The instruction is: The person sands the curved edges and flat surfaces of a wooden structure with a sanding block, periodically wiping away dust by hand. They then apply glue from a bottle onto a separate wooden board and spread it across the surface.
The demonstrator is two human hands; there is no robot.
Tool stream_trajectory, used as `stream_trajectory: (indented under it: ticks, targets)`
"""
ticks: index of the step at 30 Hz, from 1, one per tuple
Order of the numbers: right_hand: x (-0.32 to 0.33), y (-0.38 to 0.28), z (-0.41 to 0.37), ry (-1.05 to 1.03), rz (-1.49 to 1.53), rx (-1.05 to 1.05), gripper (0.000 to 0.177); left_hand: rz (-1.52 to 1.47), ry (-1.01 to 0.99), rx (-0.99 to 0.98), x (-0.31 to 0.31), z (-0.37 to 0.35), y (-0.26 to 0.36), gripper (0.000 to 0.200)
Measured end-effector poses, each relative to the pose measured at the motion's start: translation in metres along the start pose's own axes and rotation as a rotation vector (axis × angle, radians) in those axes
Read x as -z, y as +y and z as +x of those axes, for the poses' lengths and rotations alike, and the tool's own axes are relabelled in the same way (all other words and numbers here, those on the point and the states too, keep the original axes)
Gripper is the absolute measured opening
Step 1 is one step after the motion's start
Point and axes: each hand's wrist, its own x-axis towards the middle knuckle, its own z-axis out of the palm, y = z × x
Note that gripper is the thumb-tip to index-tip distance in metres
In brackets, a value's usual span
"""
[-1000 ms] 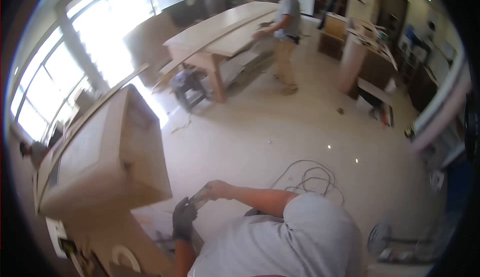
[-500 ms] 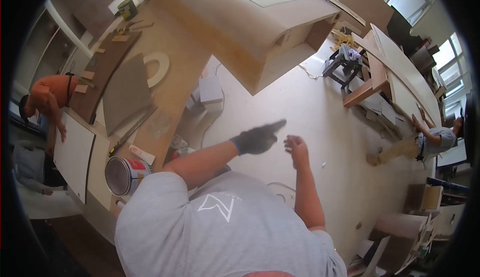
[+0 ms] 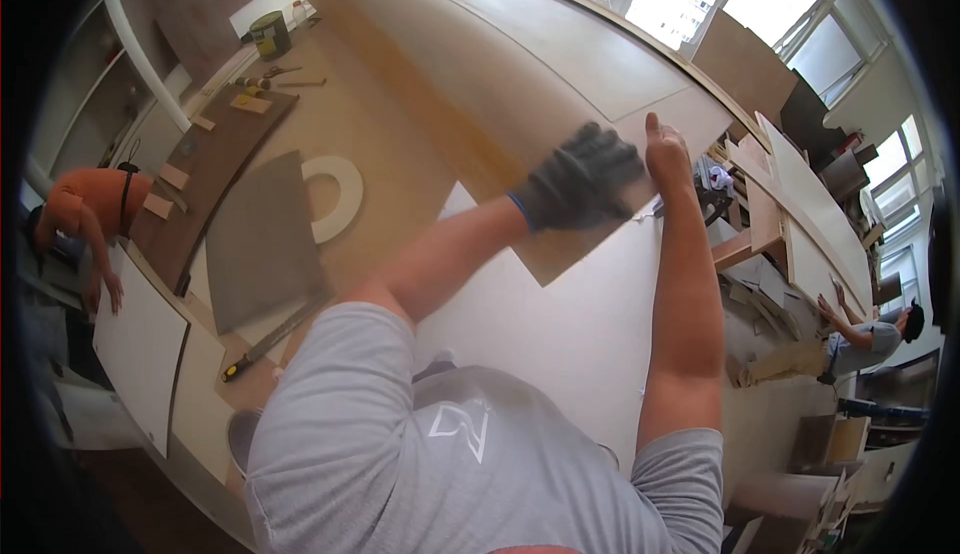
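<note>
My left hand [image 3: 580, 179], in a dark grey work glove, is raised over the near end of a long curved wooden piece [image 3: 400, 64]. Its fingers are smeared by motion. Close to its right, my bare right hand [image 3: 668, 157] overlaps the end of the same piece, thumb stretched up and apart from partly bent fingers. Nothing shows in the right hand; I cannot tell whether the glove grips the wood. Between my forearms, the piece's pointed lower corner hangs over a pale surface [image 3: 560, 339].
On the left workbench [image 3: 375, 144] lie a white ring [image 3: 350, 199], a grey panel [image 3: 260, 239] and a handsaw [image 3: 260, 349]; a can [image 3: 268, 36] stands behind. A person in orange [image 3: 90, 209] leans over a white board [image 3: 145, 344]. Another person [image 3: 870, 339] works at boards on the right.
Both my hands have moved up and forward from above the floor to the end of the curved piece. My view has shifted, with more of the piece and the windows showing.
</note>
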Motion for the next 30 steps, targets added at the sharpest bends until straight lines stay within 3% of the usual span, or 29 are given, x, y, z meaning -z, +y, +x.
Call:
stream_trajectory:
  ticks: [2, 4, 6, 7, 8, 9, 10, 11, 12, 15, 16, 17, 18, 21, 24, 26, 29, 30]
  targets:
    - [0.004, -0.014, -0.008, -0.115, -0.135, 0.016, 0.070, 0.002, -0.018, 0.104, 0.014, 0.002, -0.068, 0.025]
    - [0.003, -0.003, -0.009, -0.160, -0.192, 0.094, 0.071, 0.206, 0.094, 0.068, 0.018, -0.016, -0.147, 0.023]
    - [0.002, 0.000, -0.008, -0.207, -0.304, 0.124, 0.061, 0.272, 0.202, 0.185, 0.004, -0.019, -0.184, 0.022]
    - [0.003, -0.003, -0.008, -0.236, -0.396, 0.117, 0.053, 0.310, 0.263, 0.247, 0.014, -0.009, -0.183, 0.022]
    - [0.004, -0.008, -0.006, -0.241, -0.439, 0.090, 0.049, 0.263, -0.018, 0.383, 0.017, -0.003, -0.165, 0.023]
    - [0.005, -0.014, -0.005, -0.247, -0.482, 0.063, 0.047, 0.175, 0.092, 0.148, 0.003, -0.010, -0.149, 0.026]
    - [0.006, -0.020, -0.007, -0.236, -0.469, 0.007, 0.048, 0.082, -0.114, 0.187, 0.038, 0.001, -0.098, 0.044]
    - [0.004, -0.023, -0.010, -0.226, -0.455, -0.055, 0.049, -0.001, 0.120, 0.003, 0.015, 0.001, -0.072, 0.027]
    - [0.008, -0.019, -0.010, -0.285, -0.533, 0.070, 0.052, 0.004, 0.091, -0.013, 0.018, 0.001, -0.079, 0.028]
    - [0.008, -0.017, -0.010, -0.293, -0.492, 0.026, 0.056, -0.012, 0.005, -0.034, 0.028, -0.009, -0.100, 0.029]
    - [0.007, -0.017, -0.011, -0.268, -0.470, -0.011, 0.056, 0.021, 0.131, 0.086, 0.022, -0.015, -0.139, 0.029]
    - [0.005, -0.016, -0.010, -0.235, -0.446, -0.046, 0.055, 0.027, -0.051, 0.303, 0.032, -0.019, -0.178, 0.031]
    - [0.003, -0.015, -0.007, -0.200, -0.419, -0.080, 0.055, 0.112, 0.041, 0.362, 0.049, -0.033, -0.205, 0.041]
    - [-0.001, -0.013, -0.009, -0.114, -0.417, 0.034, 0.049, 0.319, 0.293, 0.505, -0.001, -0.050, -0.251, 0.050]
    - [-0.001, 0.005, -0.006, -0.157, -0.493, 0.225, 0.048, 0.029, 0.250, 0.501, -0.006, -0.032, -0.117, 0.075]
    - [-0.003, 0.009, -0.008, -0.100, -0.508, 0.303, 0.046, -0.099, 0.117, 0.501, -0.011, -0.037, -0.043, 0.091]
    - [-0.007, 0.025, -0.004, -0.026, -0.540, 0.390, 0.044, -0.129, 0.114, 0.446, -0.005, -0.036, -0.065, 0.087]
    - [-0.007, 0.026, -0.006, -0.022, -0.533, 0.382, 0.044, -0.036, 0.086, 0.538, -0.001, -0.027, -0.091, 0.076]
